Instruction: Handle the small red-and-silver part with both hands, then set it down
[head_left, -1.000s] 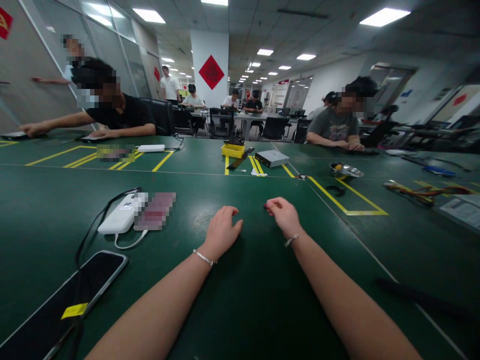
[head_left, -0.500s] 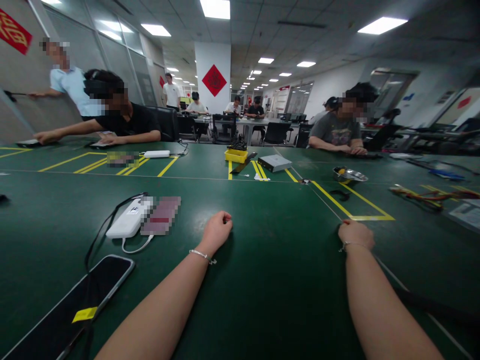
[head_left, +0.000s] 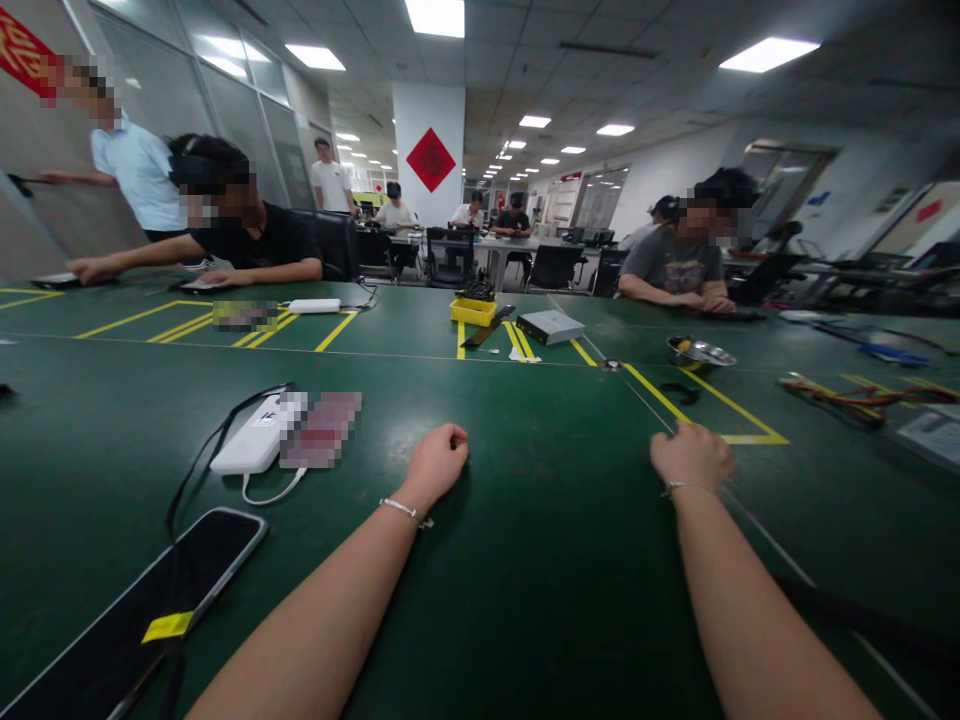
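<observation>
My left hand [head_left: 437,462] rests on the green tabletop [head_left: 547,560], its fingers curled into a loose fist with nothing visible in it. To its left lie a white power bank [head_left: 259,440] and a blurred-out reddish rectangle [head_left: 321,430], with a short white cable by them. A large dark phone [head_left: 142,620] with a black strap across it is nearer to me. On the right, my right hand [head_left: 691,457] is also closed, slightly smeared by motion. It is beside a thin seam line and a yellow tape corner; its fingertips are mostly hidden and no object shows in it.
Farther back stand a yellow bin [head_left: 472,310] of black parts, a grey box [head_left: 551,327] and a metal bowl [head_left: 701,350]. Coloured cables [head_left: 847,398] lie at right. Two people sit across the table, one at left [head_left: 255,240] and one at right [head_left: 675,265]; others are behind.
My right hand has shifted left and slightly away from me, still closed. My left hand has barely moved. In the background, a standing person at far left has moved left.
</observation>
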